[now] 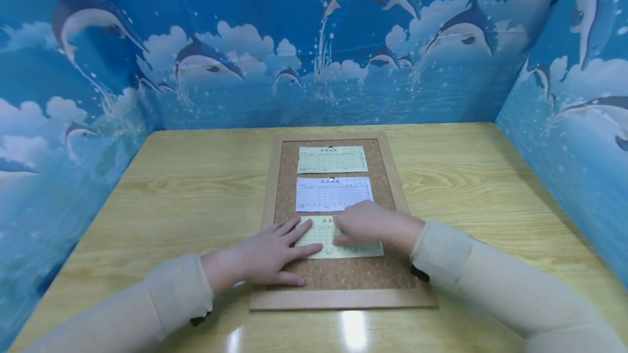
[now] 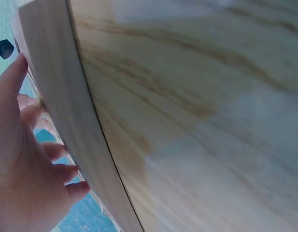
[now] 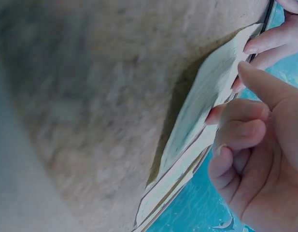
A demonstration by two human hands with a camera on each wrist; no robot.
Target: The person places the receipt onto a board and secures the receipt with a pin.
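My left hand point(image 1: 267, 257) lies spread over the left end of the lowest pale green printed slip point(image 1: 325, 234), fingertips on the paper and thumb over the cork. At the slip's top middle, the right hand point(image 1: 375, 225) presses down with its index finger; whatever is under that fingertip is hidden. The right wrist view shows the slip point(image 3: 206, 96) bowed up from the cork, the right thumb held apart and the other fingers loosely curled. All of this is on a wood-framed cork board point(image 1: 338, 277). In the left wrist view, the left fingers reach along the board's frame point(image 2: 57, 72).
Higher on the board are a white slip point(image 1: 321, 196) and another pale green slip point(image 1: 333, 162), each with a small shiny pin point(image 1: 332, 178) at its top edge. The board lies flat on a wood-grain table point(image 1: 206, 189). Dolphin-print curtains point(image 1: 255, 59) stand behind and at both sides.
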